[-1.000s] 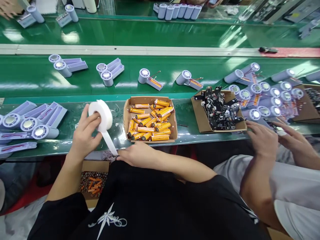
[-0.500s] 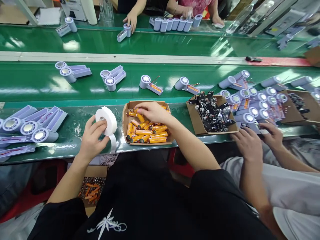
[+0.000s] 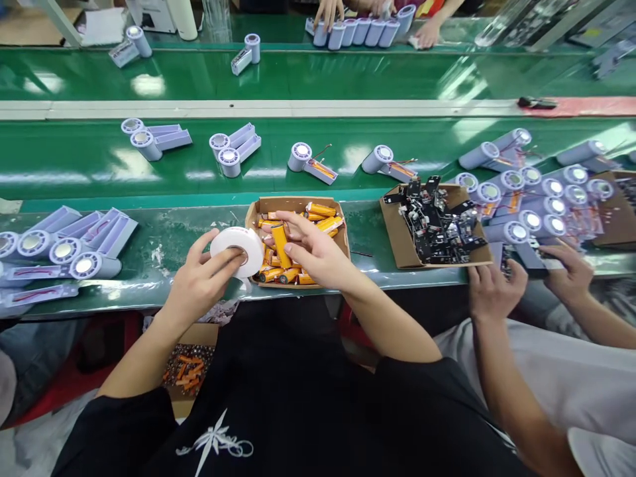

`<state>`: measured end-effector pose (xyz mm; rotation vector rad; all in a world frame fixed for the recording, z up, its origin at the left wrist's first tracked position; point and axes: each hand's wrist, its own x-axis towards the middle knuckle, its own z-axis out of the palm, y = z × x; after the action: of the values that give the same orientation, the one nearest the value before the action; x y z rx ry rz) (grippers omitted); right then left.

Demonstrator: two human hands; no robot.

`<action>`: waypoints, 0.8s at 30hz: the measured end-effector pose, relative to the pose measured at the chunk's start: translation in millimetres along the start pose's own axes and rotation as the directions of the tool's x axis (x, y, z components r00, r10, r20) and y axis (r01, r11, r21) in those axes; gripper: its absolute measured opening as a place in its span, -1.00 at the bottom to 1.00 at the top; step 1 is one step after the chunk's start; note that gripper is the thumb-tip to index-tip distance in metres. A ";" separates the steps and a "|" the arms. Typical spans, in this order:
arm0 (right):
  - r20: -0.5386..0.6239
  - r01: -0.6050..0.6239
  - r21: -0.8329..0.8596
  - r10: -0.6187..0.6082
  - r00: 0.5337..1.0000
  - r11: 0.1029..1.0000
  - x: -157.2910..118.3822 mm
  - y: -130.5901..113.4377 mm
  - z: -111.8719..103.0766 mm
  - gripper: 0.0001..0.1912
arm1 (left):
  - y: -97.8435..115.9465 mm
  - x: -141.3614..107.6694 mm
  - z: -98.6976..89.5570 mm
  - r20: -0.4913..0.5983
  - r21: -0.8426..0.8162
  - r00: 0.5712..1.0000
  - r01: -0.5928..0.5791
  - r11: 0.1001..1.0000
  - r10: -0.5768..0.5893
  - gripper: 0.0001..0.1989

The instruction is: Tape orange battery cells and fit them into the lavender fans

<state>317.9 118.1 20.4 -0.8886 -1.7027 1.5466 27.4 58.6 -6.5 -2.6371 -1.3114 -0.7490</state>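
My left hand [image 3: 206, 268] is closed on a roll of white tape [image 3: 251, 246], its fingers reaching into the core. Between the thumb and fingers of my right hand [image 3: 315, 248] stands an orange cylindrical battery [image 3: 281, 246], tilted above a cardboard box [image 3: 299, 200]. Many more orange batteries [image 3: 322, 211] lie jumbled in that box. The tape roll is just left of the held battery, overlapping the box's left edge in view.
Lilac plastic housings lie at left [image 3: 87, 263] and along the green conveyor [image 3: 199, 179]. A box of black circuit parts [image 3: 437, 225] stands to the right, beside a co-worker's hands [image 3: 497, 288]. Across the belt, another person's hand [image 3: 330, 12] touches a row of housings.
My right hand has lifted a battery out of the pile. My left hand has turned the tape roll flat-side up and brought it right, closer to the box.
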 end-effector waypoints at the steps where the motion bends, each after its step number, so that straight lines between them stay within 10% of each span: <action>1: -0.014 0.017 -0.062 -0.018 1.000 0.998 -0.4 -1.7 0.2 -0.36 | 1.4 0.6 -0.7 0.008 0.010 1.000 -0.014 1.000 0.014 -0.47; 8: 0.044 0.079 -0.404 -0.067 0.997 0.911 -2.8 -8.2 -0.7 -0.39 | 8.8 13.5 -9.2 0.091 0.043 0.995 -0.041 0.998 0.037 -0.52; 13: 0.064 0.021 -0.287 -0.003 0.998 0.958 -2.4 -4.3 -19.6 -0.34 | 20.7 21.2 -10.8 0.126 0.006 0.992 -0.030 1.000 0.029 -0.53; 21: -0.502 0.057 0.251 0.080 0.861 0.966 -2.9 17.4 47.0 0.01 | 55.2 30.6 10.8 -0.073 0.132 0.996 0.052 0.990 -0.042 -0.60; 24: -0.525 0.117 0.277 0.048 0.850 0.954 -2.6 22.6 28.2 0.00 | 78.8 27.3 5.8 -0.038 0.003 0.995 -0.097 0.995 0.097 -0.70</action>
<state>296.9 102.1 -4.5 -0.9983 -1.0509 1.3266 104.3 30.9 11.0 -2.6499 -1.1649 -0.7803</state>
